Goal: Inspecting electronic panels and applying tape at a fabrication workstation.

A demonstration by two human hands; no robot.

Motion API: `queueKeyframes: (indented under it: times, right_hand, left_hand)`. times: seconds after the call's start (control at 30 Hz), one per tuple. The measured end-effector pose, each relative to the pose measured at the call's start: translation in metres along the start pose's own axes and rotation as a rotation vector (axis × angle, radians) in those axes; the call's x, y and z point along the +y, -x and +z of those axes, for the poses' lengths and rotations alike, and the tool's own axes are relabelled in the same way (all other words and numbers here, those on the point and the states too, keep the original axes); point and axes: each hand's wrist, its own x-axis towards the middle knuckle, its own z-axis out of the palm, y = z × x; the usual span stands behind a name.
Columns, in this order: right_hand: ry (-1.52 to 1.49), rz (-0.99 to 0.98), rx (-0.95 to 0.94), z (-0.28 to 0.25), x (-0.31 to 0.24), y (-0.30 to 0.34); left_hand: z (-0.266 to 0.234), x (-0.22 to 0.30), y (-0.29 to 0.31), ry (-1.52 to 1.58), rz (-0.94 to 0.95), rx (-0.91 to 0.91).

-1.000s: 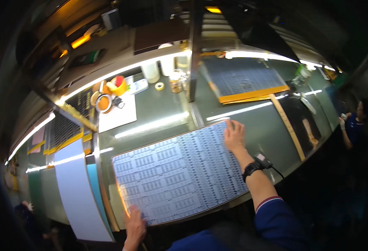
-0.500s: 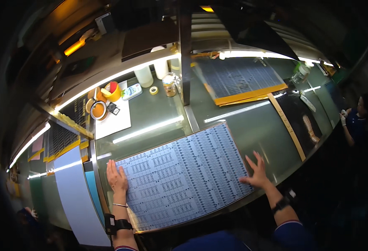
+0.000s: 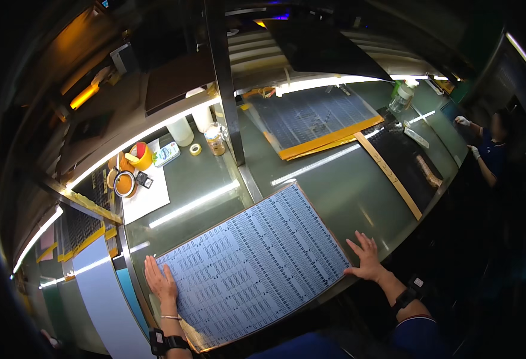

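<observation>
Left hand (image 3: 162, 282) and right hand (image 3: 368, 261) (both loose, not grabbing) touch opposite edges of a blue printed sheet (image 3: 257, 266).

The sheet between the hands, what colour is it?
The sheet is light blue with dark marks, in the head view.

Glossy dark-green bench top (image 3: 329, 197); blue rectangular patterned panel (image 3: 254, 266) flat along its near edge. Beyond panel, to its left: flat white paper sheet (image 3: 149, 203), clear cylindrical jar (image 3: 215, 142). Beyond, to its right: grey orange-bordered sheets (image 3: 320, 122). Right of panel: long wooden strip (image 3: 390, 178).
</observation>
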Motion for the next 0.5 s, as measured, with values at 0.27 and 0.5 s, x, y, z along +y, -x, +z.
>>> queueKeyframes:
  times: [0.27, 0.5]
  right_hand:
    - [-0.031, -0.627, -0.151, 0.068, -0.131, -0.131]
    - [0.236, -0.010, 0.205, 0.030, -0.064, -0.219]
  left_hand:
    - [0.011, 0.001, -0.006, -0.129, -0.086, -0.130]
    - [-0.010, 0.011, -0.009, -0.075, -0.067, -0.100]
